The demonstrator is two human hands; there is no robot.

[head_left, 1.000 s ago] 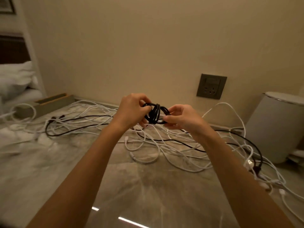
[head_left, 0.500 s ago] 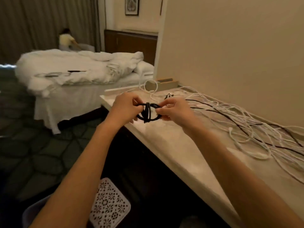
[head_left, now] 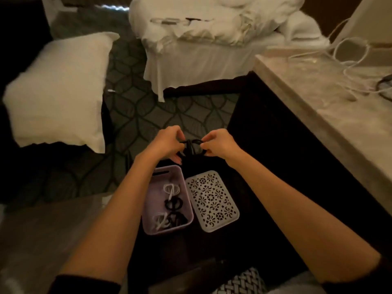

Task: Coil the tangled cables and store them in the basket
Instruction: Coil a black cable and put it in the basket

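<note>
Head view: small black cable coil (head_left: 192, 147) held in the air between both hands, just past the far end of the basket (head_left: 169, 229), not in it. Left hand (head_left: 167, 145) grips the coil's left side with curled fingers; right hand (head_left: 220, 145) pinches its right side. Basket is lilac and sits on a dark surface below the forearms. It holds coiled cables: white coil (head_left: 171, 189) at the far end, black coil (head_left: 174, 203) mid, another white bundle (head_left: 161, 221) and black one (head_left: 179, 219) at the near end. White perforated lid (head_left: 212, 201) lies flat, touching the basket's right side. Marble counter (head_left: 318, 107) at right with loose white cables (head_left: 347, 52) and a black cable (head_left: 385, 88) at the frame edge. Bed (head_left: 212, 39) at top, pillow (head_left: 61, 90) at left, patterned carpet (head_left: 137, 107) between them.
</note>
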